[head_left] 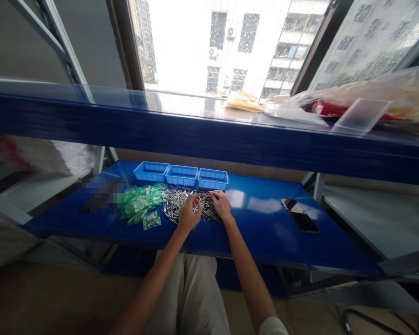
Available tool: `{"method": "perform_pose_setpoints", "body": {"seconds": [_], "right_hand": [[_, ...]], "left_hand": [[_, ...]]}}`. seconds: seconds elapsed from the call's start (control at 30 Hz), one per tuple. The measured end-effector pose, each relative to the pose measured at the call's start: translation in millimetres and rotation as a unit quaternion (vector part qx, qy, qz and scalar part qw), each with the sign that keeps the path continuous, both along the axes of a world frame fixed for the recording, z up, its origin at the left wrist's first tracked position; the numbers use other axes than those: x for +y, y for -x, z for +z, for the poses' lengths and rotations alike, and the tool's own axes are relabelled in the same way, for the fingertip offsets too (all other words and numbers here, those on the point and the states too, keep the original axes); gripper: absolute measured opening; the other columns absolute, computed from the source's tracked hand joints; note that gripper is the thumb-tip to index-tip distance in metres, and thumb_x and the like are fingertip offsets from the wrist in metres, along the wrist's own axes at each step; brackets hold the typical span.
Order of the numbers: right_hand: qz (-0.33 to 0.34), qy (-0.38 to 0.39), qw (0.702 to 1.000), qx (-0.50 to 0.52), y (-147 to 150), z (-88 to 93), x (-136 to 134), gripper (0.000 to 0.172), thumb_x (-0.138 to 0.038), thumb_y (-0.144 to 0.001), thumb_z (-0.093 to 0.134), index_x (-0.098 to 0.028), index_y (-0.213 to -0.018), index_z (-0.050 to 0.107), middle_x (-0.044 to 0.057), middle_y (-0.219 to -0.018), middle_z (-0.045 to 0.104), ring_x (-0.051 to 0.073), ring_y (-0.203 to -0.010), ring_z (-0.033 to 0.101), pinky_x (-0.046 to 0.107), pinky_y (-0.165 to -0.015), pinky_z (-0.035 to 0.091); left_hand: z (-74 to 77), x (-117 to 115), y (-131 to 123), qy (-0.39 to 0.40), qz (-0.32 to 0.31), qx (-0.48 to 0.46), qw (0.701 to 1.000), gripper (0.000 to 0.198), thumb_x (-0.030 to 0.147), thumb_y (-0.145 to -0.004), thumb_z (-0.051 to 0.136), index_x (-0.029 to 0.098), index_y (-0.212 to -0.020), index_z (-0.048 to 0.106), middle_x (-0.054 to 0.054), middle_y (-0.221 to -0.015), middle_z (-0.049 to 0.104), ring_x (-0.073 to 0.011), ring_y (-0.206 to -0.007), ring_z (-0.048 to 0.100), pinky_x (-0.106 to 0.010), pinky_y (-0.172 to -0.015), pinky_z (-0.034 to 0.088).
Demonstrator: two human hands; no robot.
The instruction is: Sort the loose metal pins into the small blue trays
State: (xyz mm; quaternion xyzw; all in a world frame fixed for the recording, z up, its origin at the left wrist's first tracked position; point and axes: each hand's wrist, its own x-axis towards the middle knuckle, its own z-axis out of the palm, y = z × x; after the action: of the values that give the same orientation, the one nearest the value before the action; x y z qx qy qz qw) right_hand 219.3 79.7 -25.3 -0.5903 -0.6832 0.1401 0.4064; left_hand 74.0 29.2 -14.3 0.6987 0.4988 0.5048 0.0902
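Note:
A spread pile of small, slim metal pieces point(174, 203) lies on the blue table, some silvery and some darker or brassy; their exact kind is too small to tell. Over the middle of this pile is my left hand point(189, 214), its fingers curled together, and whatever is between them is hidden. My right hand point(221, 205) reaches to the pile's right side with thumb and fingers pinched at the pieces; what they grip cannot be made out. To the left, touching the pile, is a heap of green-tinted clear plastic packets point(139, 201).
Behind the pile stand three blue bins in a row: left point(151, 172), middle point(181, 176), right point(212, 179). A phone point(300, 216) lies on the table point(258, 232) at right. Above runs a blue shelf point(195, 132) bearing a clear plastic box point(362, 116) and bags.

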Motion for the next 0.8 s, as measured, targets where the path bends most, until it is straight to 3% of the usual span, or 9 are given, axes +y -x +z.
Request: {"method": "perform_pose_setpoints", "body": {"seconds": [0.57,0.8], "right_hand": [[-0.027,0.019,0.999,0.039,0.7,13.8,-6.3,0.028,-0.043,-0.07,0.063,-0.027,-0.092,0.067,0.0,-0.076,0.068,0.017,-0.072,0.062,0.026,-0.065,0.044],[-0.034,0.006,0.996,0.076,-0.3,12.1,-5.1,0.026,-0.045,-0.076,0.055,-0.027,-0.088,0.069,0.0,-0.078,0.069,0.017,-0.075,0.061,0.026,-0.065,0.043]], "left_hand": [[2.0,1.8,3.9,0.014,-0.014,-0.025,0.999,0.011,0.021,-0.077,0.044,0.019,-0.087,0.048,0.003,-0.066,0.048,-0.0102,-0.056,0.047,-0.022,-0.053,0.04],[3.1,0.0,3.5,0.021,-0.02,-0.037,0.999,0.01,0.022,-0.076,0.045,0.018,-0.085,0.049,0.003,-0.063,0.048,-0.0094,-0.054,0.047,-0.021,-0.049,0.038]]}}
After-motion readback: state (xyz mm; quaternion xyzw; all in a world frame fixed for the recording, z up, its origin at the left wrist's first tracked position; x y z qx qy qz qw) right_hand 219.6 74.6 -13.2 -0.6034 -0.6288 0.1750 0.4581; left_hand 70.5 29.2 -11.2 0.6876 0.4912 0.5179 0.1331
